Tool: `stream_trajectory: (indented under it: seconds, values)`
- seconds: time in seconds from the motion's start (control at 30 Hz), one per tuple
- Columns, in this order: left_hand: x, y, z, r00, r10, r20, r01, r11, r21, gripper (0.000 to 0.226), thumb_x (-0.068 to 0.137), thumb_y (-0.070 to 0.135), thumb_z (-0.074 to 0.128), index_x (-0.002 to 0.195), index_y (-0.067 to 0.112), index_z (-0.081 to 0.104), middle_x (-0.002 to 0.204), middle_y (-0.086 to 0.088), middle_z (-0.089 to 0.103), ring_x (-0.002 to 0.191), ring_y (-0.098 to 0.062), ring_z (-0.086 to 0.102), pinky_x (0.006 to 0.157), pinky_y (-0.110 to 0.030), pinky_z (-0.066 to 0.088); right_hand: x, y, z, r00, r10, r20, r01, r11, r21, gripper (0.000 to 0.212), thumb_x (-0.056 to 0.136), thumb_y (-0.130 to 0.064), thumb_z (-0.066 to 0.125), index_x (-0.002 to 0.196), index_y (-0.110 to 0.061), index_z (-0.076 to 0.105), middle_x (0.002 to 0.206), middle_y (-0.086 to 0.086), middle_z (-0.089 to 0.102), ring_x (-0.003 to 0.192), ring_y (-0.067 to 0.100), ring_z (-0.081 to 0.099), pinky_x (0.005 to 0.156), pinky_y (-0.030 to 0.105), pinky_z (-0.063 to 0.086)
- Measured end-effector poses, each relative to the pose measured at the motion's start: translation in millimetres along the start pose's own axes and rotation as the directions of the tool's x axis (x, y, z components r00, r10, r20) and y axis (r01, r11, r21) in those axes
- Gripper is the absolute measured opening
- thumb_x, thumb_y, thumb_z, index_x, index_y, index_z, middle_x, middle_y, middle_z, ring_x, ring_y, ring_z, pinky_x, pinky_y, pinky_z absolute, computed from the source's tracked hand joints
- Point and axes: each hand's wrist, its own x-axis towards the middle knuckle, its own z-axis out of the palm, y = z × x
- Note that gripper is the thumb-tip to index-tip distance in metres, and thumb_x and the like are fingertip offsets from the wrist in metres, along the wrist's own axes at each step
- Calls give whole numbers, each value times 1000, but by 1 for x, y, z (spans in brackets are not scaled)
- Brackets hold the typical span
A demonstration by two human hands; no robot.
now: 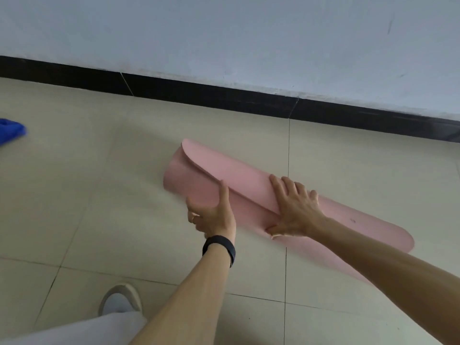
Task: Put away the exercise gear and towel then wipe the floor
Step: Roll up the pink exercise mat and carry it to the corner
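Beige floor tiles (99, 195) are seen below a white wall (224, 33), and a black skirting board (199, 94) runs between them. On the tiles, near the wall, a pink yoga mat (244, 180) is laid; it is loosely rolled, with its outer flap folded over the top. The right hand (296, 207) is pressed flat on the roll, its fingers straight and spread, the thumb kept low at the near edge. The left hand (214, 215) is placed against the near side of the roll, thumb straight up on the mat and the other fingers loosely bent below. A black wristband (220, 246) is worn on the left wrist. A blue cloth (10, 130) is partly seen at the left edge, well apart from the mat. A pale shoe (119, 300) is seen near the bottom.
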Motion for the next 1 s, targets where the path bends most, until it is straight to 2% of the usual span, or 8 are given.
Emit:
stream_trajectory:
  seconds: [0.1, 0.23, 0.33, 0.43, 0.6, 0.73, 0.87, 1.0]
  values:
    - [9, 27, 9, 958, -242, 153, 262, 956, -129, 137, 61, 83, 65, 155, 21, -12, 162, -10, 4, 148, -28, 18, 116, -49, 19, -8, -8, 5, 1000, 12, -29, -13, 999, -32, 138, 47, -76, 69, 150, -29, -10, 153, 10, 17, 135, 38, 28, 98, 60, 36]
    - [18, 16, 12, 948, -289, 132, 297, 954, -40, 154, 46, 85, 71, 150, 27, -26, 160, -15, 14, 143, -35, 28, 115, -56, 24, -18, -15, 12, 1000, 7, 10, -6, 999, -51, 139, 52, -90, 57, 151, -26, -16, 158, 10, 4, 142, 39, 15, 106, 65, 27]
    - [16, 12, 12, 931, -321, 173, 343, 932, -118, 155, 33, 89, 70, 142, 46, -31, 152, -12, 30, 128, -40, 44, 103, -65, 38, -12, -12, 1, 1000, 18, 22, -20, 996, 81, 123, 56, -103, 28, 150, -30, 1, 155, 2, 15, 143, 32, 16, 108, 66, 23]
    - [18, 16, 15, 940, -296, 170, 318, 941, -120, 146, 44, 78, 78, 144, 48, -25, 149, -15, 32, 122, -40, 48, 99, -66, 42, 1, -9, -14, 995, 73, 70, -89, 961, 262, 98, 64, -97, 31, 141, -38, 17, 150, -4, 30, 137, 27, 31, 106, 60, 28]
    - [18, 47, 20, 984, -85, 154, 101, 989, -104, 127, 64, 59, 82, 151, 38, -8, 138, -19, 41, 89, -31, 50, 83, -41, 43, 15, 4, -33, 983, 96, 157, -164, 840, 517, 87, 64, -93, 48, 131, -42, 24, 142, 5, 45, 116, 30, 53, 102, 53, 42]
    - [1, 106, 32, 953, 188, 240, -176, 982, -71, 121, 64, 60, 80, 149, 45, -6, 134, -14, 48, 90, -26, 54, 80, -36, 43, 17, 10, -81, 988, 151, 43, -125, 592, 797, 84, 72, -86, 49, 138, -37, 35, 139, 0, 49, 113, 23, 55, 93, 36, 43]
    - [-37, 184, 45, 791, 504, 346, -486, 862, -145, 121, 58, 59, 83, 147, 50, 1, 135, -3, 51, 103, -20, 56, 86, -33, 43, 22, 18, -163, 947, 281, -157, 68, 303, 951, 65, 87, -73, 47, 140, -38, 42, 133, -11, 53, 127, 16, 49, 101, 33, 36]
    - [-75, 245, 47, 534, 731, 424, -715, 659, -236, 122, 53, 55, 89, 144, 55, 7, 138, 12, 50, 121, -12, 54, 102, -36, 46, 11, 26, -248, 880, 333, -339, 308, 144, 940, 75, 79, -82, 47, 144, -46, 36, 140, -24, 45, 127, 5, 43, 105, 36, 31]
